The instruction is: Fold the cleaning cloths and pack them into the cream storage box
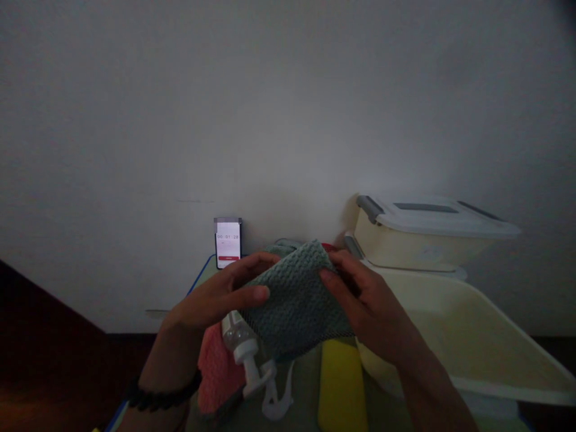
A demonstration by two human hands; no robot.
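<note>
A grey-green textured cleaning cloth with a dark stitched edge hangs between my two hands, above the table. My left hand pinches its left edge, thumb in front and fingers behind. On the other side, my right hand grips the upper right corner, with some fingers hidden behind the fabric. Below the cloth lie a clear bottle with a white pump head, a pink fluffy cloth and a yellow sponge-like block. A white hooked plastic piece is beside the pump.
A phone showing a running timer leans against the wall at the back left. To the right stand an open cream bin and, behind it, a lidded storage box. Something red shows behind the cloth.
</note>
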